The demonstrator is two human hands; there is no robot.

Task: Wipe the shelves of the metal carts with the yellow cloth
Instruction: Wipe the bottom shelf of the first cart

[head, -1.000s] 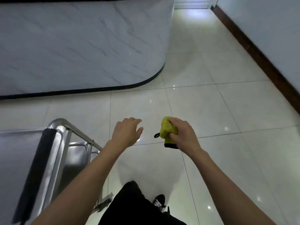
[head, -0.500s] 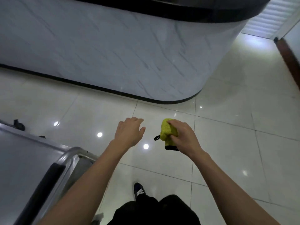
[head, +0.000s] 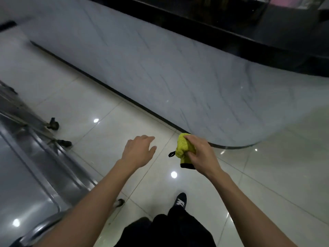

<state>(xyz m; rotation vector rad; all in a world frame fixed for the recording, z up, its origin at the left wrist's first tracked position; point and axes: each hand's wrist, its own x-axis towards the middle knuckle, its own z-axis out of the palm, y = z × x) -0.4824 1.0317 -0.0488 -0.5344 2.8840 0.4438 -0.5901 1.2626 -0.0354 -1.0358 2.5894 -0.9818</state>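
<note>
A bunched yellow cloth [head: 183,148] with a black hem and a small black loop is gripped in my right hand [head: 200,153], held out over the floor at centre. My left hand [head: 138,151] hovers beside it, fingers loosely apart, holding nothing. A metal cart [head: 26,184] fills the lower left; its flat grey shelf, rounded rail and black castors show. Both hands are to the right of the cart and touch none of it.
A curved marble-faced counter [head: 160,68] with a black plinth and dark top runs across the upper half. Glossy white floor tiles [head: 267,175] stretch to the right. My black trousers and one dark shoe [head: 180,202] show at the bottom.
The view has swung left: the counter now spans the upper frame and more of the cart with its castors shows. Both hands keep the same pose, cloth still gripped.
</note>
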